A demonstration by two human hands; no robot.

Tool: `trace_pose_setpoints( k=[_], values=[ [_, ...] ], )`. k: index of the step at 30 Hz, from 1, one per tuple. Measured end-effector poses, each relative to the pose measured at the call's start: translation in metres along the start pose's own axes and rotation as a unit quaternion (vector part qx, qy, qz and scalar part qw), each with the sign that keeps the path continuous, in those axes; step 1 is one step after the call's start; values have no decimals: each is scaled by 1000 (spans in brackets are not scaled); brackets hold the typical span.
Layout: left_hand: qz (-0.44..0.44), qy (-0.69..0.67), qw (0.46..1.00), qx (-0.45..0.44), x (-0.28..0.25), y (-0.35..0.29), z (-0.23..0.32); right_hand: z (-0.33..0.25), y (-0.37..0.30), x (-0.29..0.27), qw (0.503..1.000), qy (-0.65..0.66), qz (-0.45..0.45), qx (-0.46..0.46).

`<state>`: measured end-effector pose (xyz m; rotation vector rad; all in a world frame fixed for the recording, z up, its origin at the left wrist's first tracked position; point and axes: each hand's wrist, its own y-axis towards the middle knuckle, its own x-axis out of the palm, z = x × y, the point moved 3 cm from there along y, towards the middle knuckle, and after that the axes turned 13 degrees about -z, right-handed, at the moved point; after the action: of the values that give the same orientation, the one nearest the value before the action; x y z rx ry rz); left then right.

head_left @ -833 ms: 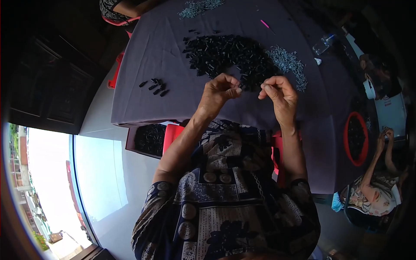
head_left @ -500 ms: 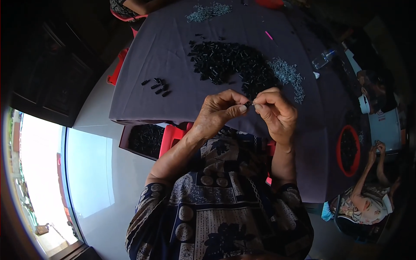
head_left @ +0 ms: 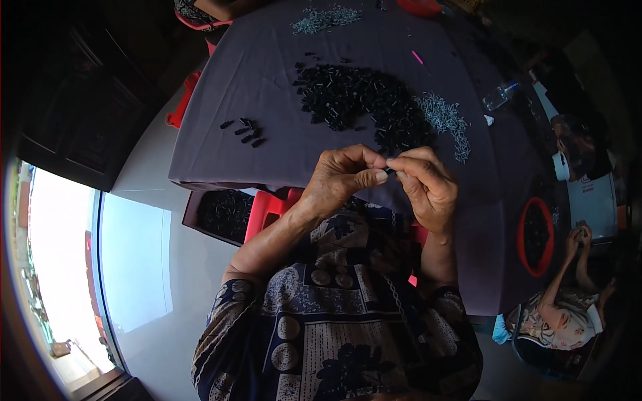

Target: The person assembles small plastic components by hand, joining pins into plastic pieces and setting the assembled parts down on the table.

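Observation:
Just above my lap, at the near edge of the cloth-covered table, both hands meet fingertip to fingertip. My left hand point(head_left: 349, 172) is closed, with a small black plastic piece point(head_left: 388, 170) pinched between thumb and forefinger. My right hand point(head_left: 428, 184) is closed too, its fingertips pressed against that piece; whatever they hold is too small and too covered to name. Right beyond the hands spreads a big heap of similar black pieces point(head_left: 354, 93). A pile of small silvery screw-like parts point(head_left: 445, 121) lies at its right side.
Several black pieces point(head_left: 246, 130) lie apart on the left of the purple-grey tablecloth point(head_left: 221, 87). Farther off are another silvery pile point(head_left: 328, 19), a pink stick point(head_left: 418, 57) and a clear bottle point(head_left: 498, 98). A red basin point(head_left: 536, 237) sits right, near another person's hands point(head_left: 580, 234).
My hands have come closer together, and the right fingertips now overlap the black piece. The pale bit that showed at the right fingertips is mostly covered. The view has shifted slightly.

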<state>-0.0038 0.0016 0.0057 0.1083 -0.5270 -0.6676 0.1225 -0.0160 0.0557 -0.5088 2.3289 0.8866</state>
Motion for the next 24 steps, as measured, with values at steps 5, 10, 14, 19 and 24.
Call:
trace_pose_setpoints(
  k=[5,10,14,19,24],
  values=[
    [3,-34,999,-6,-4,-4,-1,16,-4,-5,987,146,53,41],
    [47,-24,991,123,-22,-16,41,69,-2,-15,985,40,138,91],
    [70,-13,988,137,-31,-27,52,94,11,17,989,-60,60,119],
    [55,-24,991,119,-31,-34,56,116,40,61,977,-182,-30,110],
    [55,-16,991,119,-36,-37,67,118,63,90,932,-315,-151,93]
  ],
)
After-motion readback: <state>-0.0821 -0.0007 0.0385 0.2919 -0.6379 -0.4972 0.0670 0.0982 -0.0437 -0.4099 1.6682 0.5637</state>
